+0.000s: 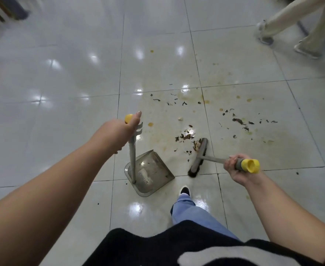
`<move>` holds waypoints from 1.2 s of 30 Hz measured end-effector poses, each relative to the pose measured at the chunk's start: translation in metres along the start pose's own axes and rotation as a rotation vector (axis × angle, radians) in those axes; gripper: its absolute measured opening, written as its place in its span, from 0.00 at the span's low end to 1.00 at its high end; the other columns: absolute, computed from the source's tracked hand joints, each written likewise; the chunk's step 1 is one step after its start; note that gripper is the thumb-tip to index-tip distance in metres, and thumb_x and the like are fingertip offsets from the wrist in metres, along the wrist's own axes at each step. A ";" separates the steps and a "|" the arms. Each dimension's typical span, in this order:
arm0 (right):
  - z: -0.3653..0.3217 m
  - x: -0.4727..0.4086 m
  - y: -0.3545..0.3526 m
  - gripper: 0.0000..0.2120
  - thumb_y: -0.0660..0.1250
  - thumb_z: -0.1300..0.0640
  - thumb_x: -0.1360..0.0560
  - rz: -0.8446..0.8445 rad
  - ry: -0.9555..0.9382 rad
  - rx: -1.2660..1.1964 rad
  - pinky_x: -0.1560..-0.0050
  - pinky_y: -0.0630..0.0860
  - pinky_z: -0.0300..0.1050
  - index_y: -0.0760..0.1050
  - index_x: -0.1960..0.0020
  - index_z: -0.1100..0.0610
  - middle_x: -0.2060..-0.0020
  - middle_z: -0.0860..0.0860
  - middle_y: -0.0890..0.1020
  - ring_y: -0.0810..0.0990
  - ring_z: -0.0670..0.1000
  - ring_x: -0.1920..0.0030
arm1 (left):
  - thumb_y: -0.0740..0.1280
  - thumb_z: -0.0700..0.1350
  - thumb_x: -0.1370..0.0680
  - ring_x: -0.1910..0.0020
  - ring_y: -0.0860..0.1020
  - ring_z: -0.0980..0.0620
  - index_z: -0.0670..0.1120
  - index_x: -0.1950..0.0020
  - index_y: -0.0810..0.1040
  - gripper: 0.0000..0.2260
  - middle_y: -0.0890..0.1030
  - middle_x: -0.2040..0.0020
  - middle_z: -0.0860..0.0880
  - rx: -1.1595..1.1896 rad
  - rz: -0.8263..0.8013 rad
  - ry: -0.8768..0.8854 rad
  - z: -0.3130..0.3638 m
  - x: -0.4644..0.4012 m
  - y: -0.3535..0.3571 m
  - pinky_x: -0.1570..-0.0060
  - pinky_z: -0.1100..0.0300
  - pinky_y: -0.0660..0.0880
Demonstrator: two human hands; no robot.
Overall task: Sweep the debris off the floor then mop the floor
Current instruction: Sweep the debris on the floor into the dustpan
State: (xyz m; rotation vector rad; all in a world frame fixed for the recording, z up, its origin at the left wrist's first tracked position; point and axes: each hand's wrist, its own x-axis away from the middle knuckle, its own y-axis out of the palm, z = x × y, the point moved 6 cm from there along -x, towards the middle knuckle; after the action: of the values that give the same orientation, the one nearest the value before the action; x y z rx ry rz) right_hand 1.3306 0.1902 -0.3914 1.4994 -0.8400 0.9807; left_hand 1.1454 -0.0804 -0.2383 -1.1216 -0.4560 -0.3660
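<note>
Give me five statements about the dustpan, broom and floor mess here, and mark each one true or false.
1. The left hand holds the dustpan by its upright handle. True.
2. The right hand is empty. False: it holds the broom near the handle's yellow end.
3. The dustpan is heaped full of leaves. False: it holds only a few specks and a pale smear.
4. Dark leaf debris lies on the floor beyond the broom head. True.
5. The tiles around the debris are spotless. False: yellowish stains mark them.
</note>
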 end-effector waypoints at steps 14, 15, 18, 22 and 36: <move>-0.003 -0.012 0.085 0.20 0.67 0.74 0.52 -0.084 0.113 0.188 0.84 0.69 0.30 0.64 0.67 0.59 0.81 0.53 0.68 0.69 0.45 0.86 | 0.52 0.70 0.27 0.74 0.69 0.47 0.41 0.68 0.70 0.32 0.71 0.70 0.44 0.061 -0.011 -0.063 0.028 -0.058 -0.025 0.73 0.61 0.65; 0.004 -0.007 0.083 0.21 0.69 0.76 0.55 -0.085 0.137 0.245 0.84 0.68 0.31 0.65 0.68 0.60 0.82 0.54 0.68 0.69 0.45 0.86 | 0.52 0.70 0.27 0.74 0.69 0.47 0.41 0.67 0.69 0.32 0.71 0.70 0.44 0.058 -0.007 -0.066 0.025 -0.060 -0.031 0.73 0.61 0.65; 0.021 0.002 0.086 0.09 0.60 0.68 0.40 -0.057 0.152 0.360 0.85 0.67 0.30 0.62 0.66 0.58 0.83 0.53 0.68 0.68 0.44 0.87 | 0.51 0.70 0.28 0.73 0.69 0.47 0.41 0.67 0.69 0.32 0.71 0.70 0.44 0.052 0.015 -0.065 0.008 -0.065 -0.051 0.73 0.61 0.65; 0.055 0.004 0.113 0.04 0.54 0.66 0.37 -0.089 0.161 0.358 0.84 0.67 0.28 0.62 0.66 0.58 0.82 0.53 0.68 0.68 0.43 0.87 | 0.52 0.71 0.28 0.73 0.68 0.48 0.42 0.67 0.69 0.32 0.70 0.69 0.44 0.076 0.034 -0.058 -0.023 -0.066 -0.079 0.72 0.61 0.65; 0.169 -0.025 0.231 0.38 0.72 0.80 0.69 -0.343 0.153 0.296 0.85 0.69 0.31 0.64 0.63 0.60 0.80 0.52 0.68 0.69 0.45 0.85 | 0.50 0.70 0.27 0.76 0.72 0.47 0.40 0.70 0.71 0.34 0.73 0.74 0.45 -0.116 0.157 0.102 -0.124 -0.112 -0.188 0.74 0.61 0.68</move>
State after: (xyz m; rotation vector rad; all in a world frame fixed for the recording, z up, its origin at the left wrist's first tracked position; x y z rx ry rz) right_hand 1.1340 -0.0104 -0.3306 1.7239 -0.3208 0.9726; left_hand 0.9773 -0.2623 -0.1963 -1.2369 -0.2573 -0.3129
